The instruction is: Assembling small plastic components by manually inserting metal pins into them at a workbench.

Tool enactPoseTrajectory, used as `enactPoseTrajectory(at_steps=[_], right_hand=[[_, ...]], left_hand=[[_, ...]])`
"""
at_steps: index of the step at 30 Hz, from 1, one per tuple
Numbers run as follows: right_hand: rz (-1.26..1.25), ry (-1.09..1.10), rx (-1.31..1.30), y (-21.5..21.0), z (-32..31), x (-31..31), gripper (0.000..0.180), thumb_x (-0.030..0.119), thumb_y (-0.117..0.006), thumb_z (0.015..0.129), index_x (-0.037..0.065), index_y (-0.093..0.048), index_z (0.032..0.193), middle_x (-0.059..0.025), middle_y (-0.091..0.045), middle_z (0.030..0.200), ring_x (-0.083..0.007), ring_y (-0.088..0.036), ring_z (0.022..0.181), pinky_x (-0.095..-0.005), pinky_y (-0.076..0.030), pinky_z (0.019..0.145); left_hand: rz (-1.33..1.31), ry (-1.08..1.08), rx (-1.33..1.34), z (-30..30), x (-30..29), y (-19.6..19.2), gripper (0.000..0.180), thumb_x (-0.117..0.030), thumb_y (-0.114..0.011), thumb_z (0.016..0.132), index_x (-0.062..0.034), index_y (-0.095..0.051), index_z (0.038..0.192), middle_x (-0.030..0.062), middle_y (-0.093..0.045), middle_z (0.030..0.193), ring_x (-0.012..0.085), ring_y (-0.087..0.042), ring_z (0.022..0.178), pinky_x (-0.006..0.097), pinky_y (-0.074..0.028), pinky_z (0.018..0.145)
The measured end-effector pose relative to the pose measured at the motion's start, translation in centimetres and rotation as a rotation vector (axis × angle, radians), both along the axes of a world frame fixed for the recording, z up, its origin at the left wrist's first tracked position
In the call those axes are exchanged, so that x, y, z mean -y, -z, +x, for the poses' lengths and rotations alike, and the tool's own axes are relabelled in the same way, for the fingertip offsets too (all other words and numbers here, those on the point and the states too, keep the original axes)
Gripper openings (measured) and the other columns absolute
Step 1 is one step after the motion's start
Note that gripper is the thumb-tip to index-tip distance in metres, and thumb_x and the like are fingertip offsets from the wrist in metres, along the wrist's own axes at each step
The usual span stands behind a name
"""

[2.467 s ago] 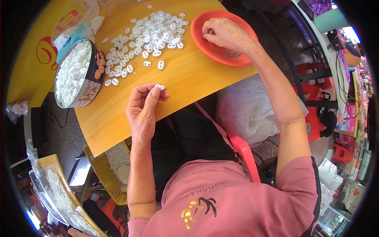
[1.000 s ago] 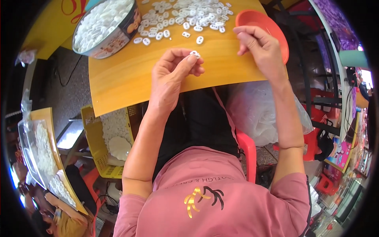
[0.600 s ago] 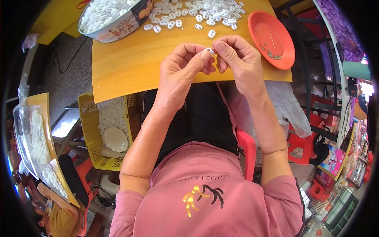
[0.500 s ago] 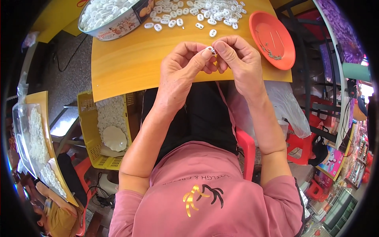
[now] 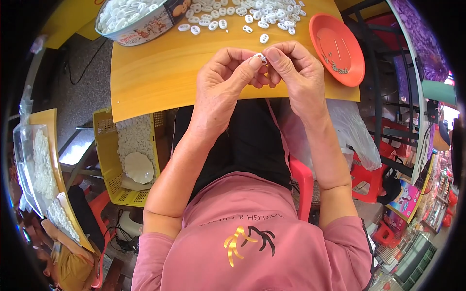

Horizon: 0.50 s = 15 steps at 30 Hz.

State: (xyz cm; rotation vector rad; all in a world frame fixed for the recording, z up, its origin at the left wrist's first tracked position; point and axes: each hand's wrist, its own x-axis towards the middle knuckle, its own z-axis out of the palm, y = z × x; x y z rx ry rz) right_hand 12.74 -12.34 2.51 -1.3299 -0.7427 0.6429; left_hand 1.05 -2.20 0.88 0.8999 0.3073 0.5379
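Pinching white piece [image 5: 262,57], long axis down-right

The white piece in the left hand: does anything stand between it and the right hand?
Nothing visible does: the right hand is close beside the white piece, which the left hand pinches. The red dish lies aside.

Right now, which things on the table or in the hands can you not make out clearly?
All in the head view:
- Small white piece: mostly covered by the left hand.
- Whatever the right hand may pinch: hidden by its thumb and fingers.
- Grey bits in the red bowl: too small for exact shape.
- Tin: cut off by the upper edge.
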Motion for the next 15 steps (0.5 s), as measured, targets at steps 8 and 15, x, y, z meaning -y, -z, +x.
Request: enactPoseTrajectory(at_steps=[8, 15], right_hand=[[0.021, 0.022, 0.026, 0.05, -0.28, -0.08, 0.018, 0.017, -0.067, 0.093, -0.001, -0.063, 0.096, -0.0014, -0.062, 0.075, -0.0059, -0.055, 0.060, -0.0194, -0.045, 0.053], [0.025, 0.037, 0.076, 0.17, -0.52, -0.19, 0.016, 0.016, -0.066, 0.093, 0.000, -0.063, 0.095, -0.0023, -0.063, 0.076, -0.0063, -0.056, 0.061, -0.0195, -0.046, 0.054]], left_hand=[[0.016, -0.009, 0.006, -0.05, 0.03, -0.18, 0.019, -0.014, -0.065, 0.094, 0.0035, -0.061, 0.099, 0.0086, -0.067, 0.088, 0.0138, -0.063, 0.077, 0.026, -0.051, 0.072], [0.029, -0.021, 0.006, -0.17, 0.10, -0.39, 0.018, -0.014, -0.064, 0.094, 0.0035, -0.060, 0.098, 0.0091, -0.067, 0.088, 0.0133, -0.063, 0.078, 0.026, -0.051, 0.072]])
